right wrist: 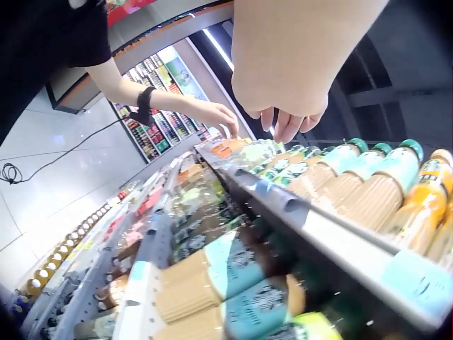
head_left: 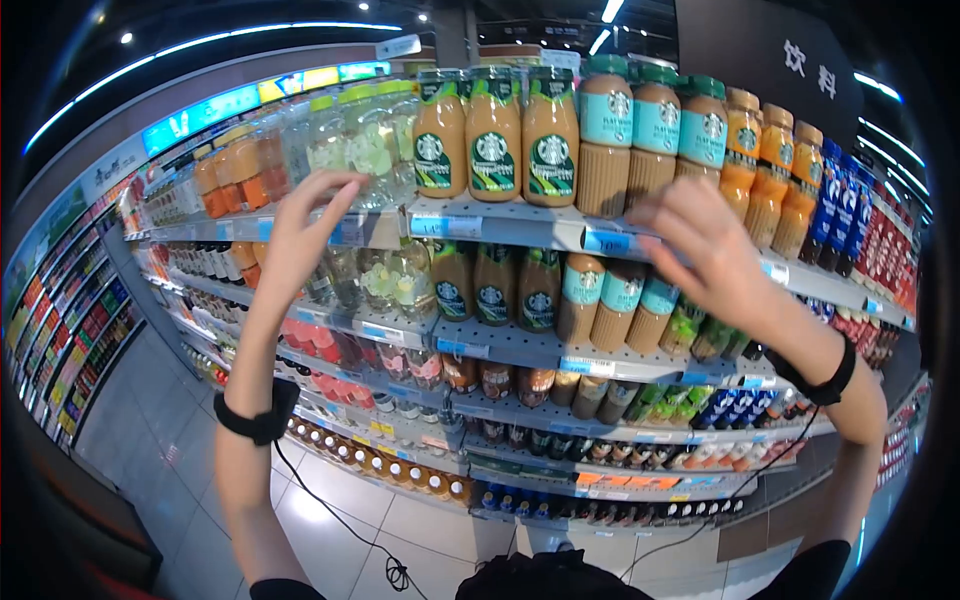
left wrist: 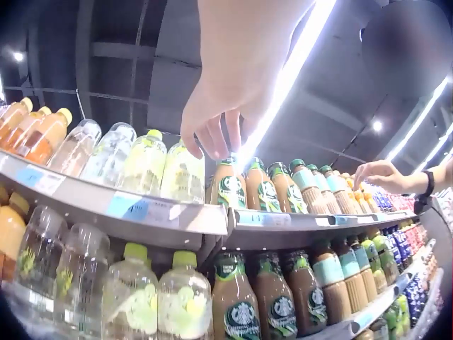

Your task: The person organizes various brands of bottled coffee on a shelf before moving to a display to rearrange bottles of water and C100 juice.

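Observation:
My left hand hovers in front of the top shelf, before clear bottles with yellow-green caps, its fingers loosely bent around nothing. Beside those stands a row of brown Starbucks frappuccino bottles with dark caps. Farther right are flat white coffee bottles with green caps and turquoise labels. Close in front of their lower part is my right hand, fingers relaxed and slightly curled, with nothing seen in it. The right wrist view shows that hand above the turquoise-labelled bottles.
Lower shelves carry more bottles, including dark frappuccino bottles. Price tags line the top shelf's front edge. Orange-labelled bottles and blue bottles continue to the right. Cables run from the wrist bands over the tiled floor.

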A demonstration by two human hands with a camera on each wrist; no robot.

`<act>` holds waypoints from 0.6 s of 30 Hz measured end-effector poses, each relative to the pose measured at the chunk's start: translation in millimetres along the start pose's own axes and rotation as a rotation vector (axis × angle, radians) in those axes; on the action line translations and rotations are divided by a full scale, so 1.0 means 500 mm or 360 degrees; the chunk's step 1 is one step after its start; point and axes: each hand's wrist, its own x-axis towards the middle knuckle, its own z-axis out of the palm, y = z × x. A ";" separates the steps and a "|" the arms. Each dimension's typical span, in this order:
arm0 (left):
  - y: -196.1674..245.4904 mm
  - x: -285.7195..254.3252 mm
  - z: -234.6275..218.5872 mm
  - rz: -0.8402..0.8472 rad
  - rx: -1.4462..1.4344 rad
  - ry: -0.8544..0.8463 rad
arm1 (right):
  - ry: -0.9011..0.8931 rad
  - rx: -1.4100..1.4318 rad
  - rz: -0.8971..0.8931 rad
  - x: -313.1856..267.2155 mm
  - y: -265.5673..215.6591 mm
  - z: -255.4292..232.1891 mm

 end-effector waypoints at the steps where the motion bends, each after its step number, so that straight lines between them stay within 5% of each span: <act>1: -0.004 -0.032 0.004 -0.0092 -0.0069 0.0019 | -0.0018 0.0064 -0.0059 -0.022 -0.024 0.015; 6: 0.003 -0.263 0.077 -0.0513 -0.0363 0.0118 | -0.0221 0.0179 -0.0175 -0.164 -0.203 0.064; 9: 0.002 -0.412 0.159 -0.0658 -0.0738 0.0134 | -0.0336 0.0459 0.0208 -0.256 -0.306 0.110; 11: -0.005 -0.506 0.207 -0.0718 -0.0541 -0.0050 | -0.0380 0.0596 0.0442 -0.294 -0.355 0.132; 14: 0.015 -0.640 0.259 -0.0966 -0.0918 -0.0217 | -0.0523 0.0814 0.0823 -0.349 -0.427 0.141; 18: 0.057 -0.751 0.287 -0.1282 -0.1090 -0.0318 | -0.0645 0.0945 0.0993 -0.391 -0.495 0.126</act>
